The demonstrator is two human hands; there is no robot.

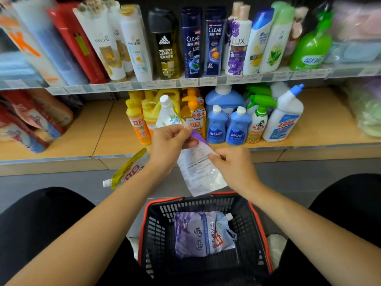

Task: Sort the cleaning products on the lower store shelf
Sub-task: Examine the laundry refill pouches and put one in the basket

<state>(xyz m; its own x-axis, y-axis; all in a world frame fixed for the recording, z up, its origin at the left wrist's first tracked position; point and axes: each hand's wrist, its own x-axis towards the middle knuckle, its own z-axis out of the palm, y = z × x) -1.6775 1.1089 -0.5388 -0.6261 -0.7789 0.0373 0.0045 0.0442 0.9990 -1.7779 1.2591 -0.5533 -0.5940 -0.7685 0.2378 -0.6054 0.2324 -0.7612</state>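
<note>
Lower shelf (115, 129) — pouch (200, 174) between hands (172, 141)

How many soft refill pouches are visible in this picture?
3. The left hand and right hand hold one white and purple pouch; one purple pouch lies in the basket; one yellow pouch hangs at the front edge of the lower shelf. Others may be hidden.

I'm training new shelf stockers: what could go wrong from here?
The white pouch hangs from pinches of the left hand and right hand; it might slip, though the basket sits below. The yellow pouch lies tilted across the shelf edge, spout down, and could slide further. The tilted white bottle leans among yellow bottles and may topple if bumped.
</note>
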